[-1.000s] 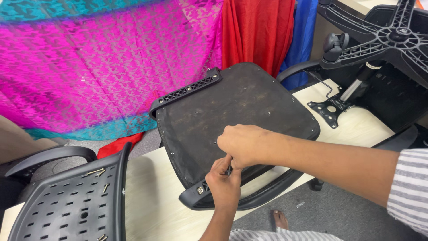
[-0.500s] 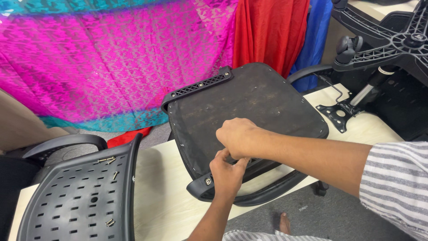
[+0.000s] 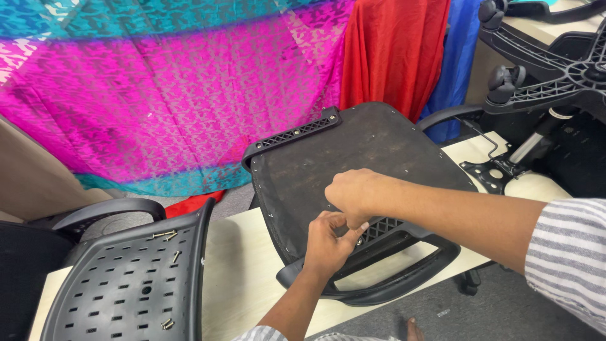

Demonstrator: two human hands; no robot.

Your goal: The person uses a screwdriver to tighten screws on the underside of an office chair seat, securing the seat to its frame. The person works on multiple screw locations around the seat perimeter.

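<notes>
We see an upturned office chair seat (image 3: 353,158) lying on a pale, smooth worktop (image 3: 246,278), its underside facing up: a broad, rounded slab covered in dull black fabric, dusty and scuffed. Along its far edge runs a ribbed black plastic bracket (image 3: 291,136); at the near edge a curved, glossy plastic armrest (image 3: 404,278) loops out over the worktop's rim, joined to a latticed plastic plate (image 3: 382,228).

Our left hand (image 3: 328,243) rises from below with the wrist bent back, fingers curled and pinched together at the seat's near edge, just beside the latticed plate. What it pinches is too small for us to tell. Our right hand (image 3: 355,192) comes in from the right on a bare forearm with a striped sleeve (image 3: 568,259), knuckles up, fingers folded under and pressed against the seat fabric, touching the left hand's fingertips. We cannot tell whether it grips anything.

To the left lies a perforated black plastic chair back (image 3: 126,284), with a few short metal screws (image 3: 165,235) scattered on it. Behind hangs patterned magenta and teal cloth (image 3: 158,95), beside plain red cloth (image 3: 394,50) and blue cloth. At the right stands a star-shaped black chair base (image 3: 555,82) with castors.
</notes>
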